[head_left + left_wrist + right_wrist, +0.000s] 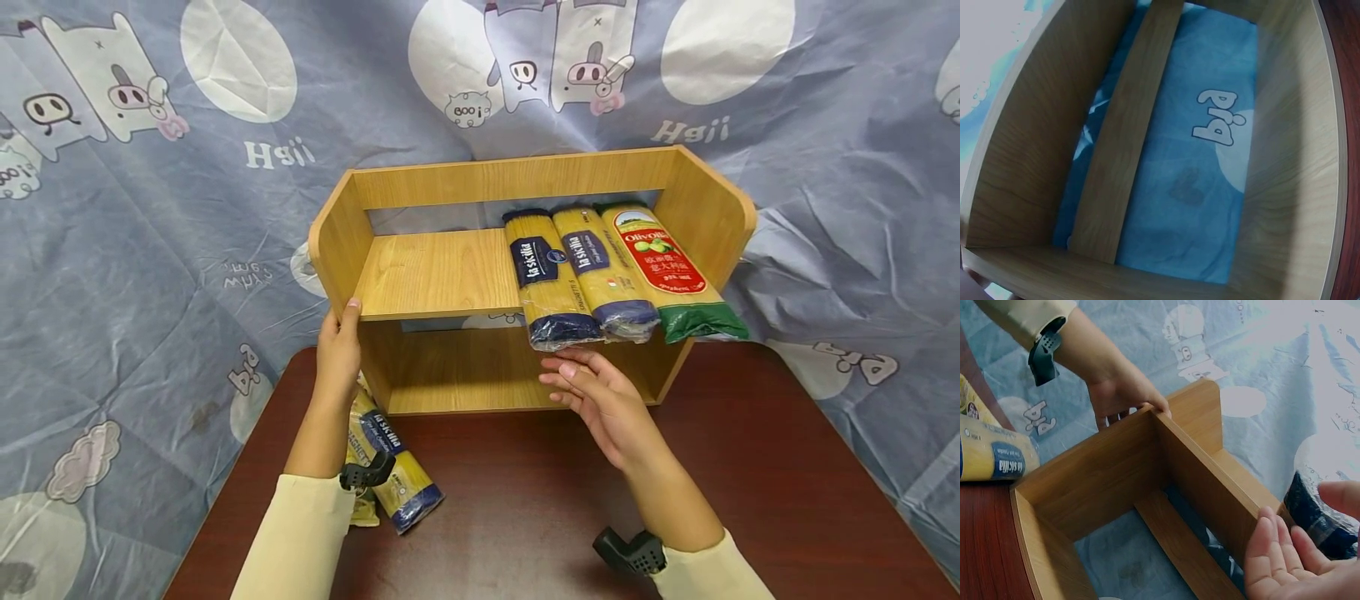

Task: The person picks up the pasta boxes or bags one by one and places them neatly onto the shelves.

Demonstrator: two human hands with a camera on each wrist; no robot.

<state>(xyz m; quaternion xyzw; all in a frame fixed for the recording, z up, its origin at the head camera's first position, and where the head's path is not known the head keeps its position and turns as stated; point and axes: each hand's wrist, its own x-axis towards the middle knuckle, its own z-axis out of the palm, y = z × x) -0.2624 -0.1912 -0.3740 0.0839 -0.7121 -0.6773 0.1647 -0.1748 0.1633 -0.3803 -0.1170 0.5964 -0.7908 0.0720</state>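
Observation:
A two-tier wooden shelf [435, 271] stands on the table. My left hand [339, 354] grips its left side panel at the upper board's front corner, thumb on the front edge. Three pasta packets lie side by side on the upper tier's right: a dark-blue-ended spaghetti packet [547, 292], a purple-ended spaghetti packet [604, 271] and a red-labelled, green-ended packet [667, 271]. Their front ends jut past the board. My right hand [600, 400] is just below the dark-blue-ended packet's front end, fingers loosely extended, holding nothing. In the right wrist view those fingers [1264, 540] are at the board's front edge.
More spaghetti packets [401, 467] lie on the dark red table [495, 500], left of the shelf and partly behind my left forearm. A patterned blue cloth [150, 275] hangs behind and beside the table. Blue cloth shows through the lower tier's back.

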